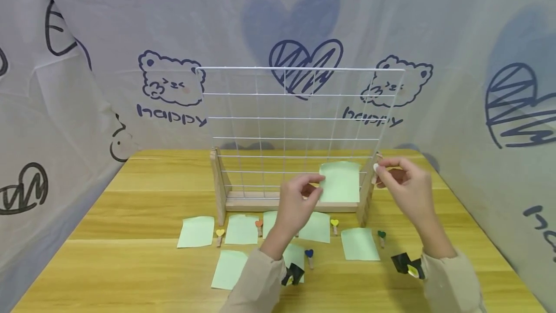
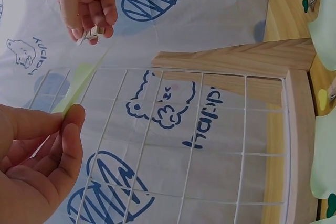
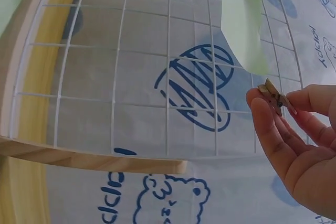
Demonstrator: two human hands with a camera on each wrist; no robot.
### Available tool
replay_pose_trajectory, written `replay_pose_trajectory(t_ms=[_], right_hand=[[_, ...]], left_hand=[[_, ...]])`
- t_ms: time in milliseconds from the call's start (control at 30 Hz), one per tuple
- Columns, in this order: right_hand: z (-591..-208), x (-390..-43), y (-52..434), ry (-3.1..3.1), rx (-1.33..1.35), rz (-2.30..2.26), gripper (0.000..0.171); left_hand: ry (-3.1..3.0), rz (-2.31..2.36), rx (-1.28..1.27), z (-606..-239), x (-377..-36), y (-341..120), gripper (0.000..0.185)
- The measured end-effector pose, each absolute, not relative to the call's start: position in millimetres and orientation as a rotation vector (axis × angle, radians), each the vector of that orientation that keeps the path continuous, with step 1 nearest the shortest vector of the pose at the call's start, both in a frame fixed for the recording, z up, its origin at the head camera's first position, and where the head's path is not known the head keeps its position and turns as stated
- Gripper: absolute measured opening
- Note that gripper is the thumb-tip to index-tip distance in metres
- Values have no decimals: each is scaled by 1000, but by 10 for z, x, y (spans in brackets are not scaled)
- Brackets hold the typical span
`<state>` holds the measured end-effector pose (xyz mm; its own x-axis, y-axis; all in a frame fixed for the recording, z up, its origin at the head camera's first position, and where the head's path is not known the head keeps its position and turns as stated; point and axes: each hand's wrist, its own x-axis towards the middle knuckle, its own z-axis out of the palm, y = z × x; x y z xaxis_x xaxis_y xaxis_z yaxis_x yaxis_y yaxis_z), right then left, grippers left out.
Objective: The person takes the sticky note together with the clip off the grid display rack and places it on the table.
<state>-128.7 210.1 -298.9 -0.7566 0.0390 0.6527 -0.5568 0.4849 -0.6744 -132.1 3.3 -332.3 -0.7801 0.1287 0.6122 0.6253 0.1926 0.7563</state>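
Left hand (image 1: 297,200) raised in front of the wire grid (image 1: 295,129), fingers (image 2: 71,129) pinching the left edge of a pale green paper note (image 1: 340,181). Note held upright against the lower right part of the grid, just above the wooden base (image 1: 286,202); seen edge-on from the left wrist view. Right hand (image 1: 406,182) near the right edge of the grid, just beside the note but apart from it, fingers (image 3: 262,111) grasping a small wooden clip (image 3: 275,98) with a white top; whether the clip is pressed apart cannot be told. Grid standing upright in the slotted wooden base near the middle of the table (image 1: 108,255), nothing clipped to it. On the table in front of the base: a row of green notes, one at far left (image 1: 196,231), one beside it (image 1: 242,229), one to the right (image 1: 359,244), another nearer the front edge (image 1: 229,269). Small clips lying between the notes, with heart tops: yellow (image 1: 220,234), orange (image 1: 259,225), a second yellow (image 1: 334,224), dark green (image 1: 381,235), blue (image 1: 309,255). Printed fabric backdrop (image 1: 87,62) with bears and hearts behind and on both sides.
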Motion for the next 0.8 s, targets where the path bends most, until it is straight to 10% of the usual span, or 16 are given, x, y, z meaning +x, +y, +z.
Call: replay_pose_trajectory(t_ms=[267,467,800], right_hand=[[-3244,-1314,2227,-2109,507,1467,7],[-4386,-1974,2924,-2168,610,1519,16],[-4061,-1514,2654,-2207,567,1706,13]], left_hand=[[-2098,-1677,-693,-3432,-1311,44,19],[-2138,-1698,-689,-3515,-1300,37,18],[-2249,-1670,-644,-3688,-1247,56,17]])
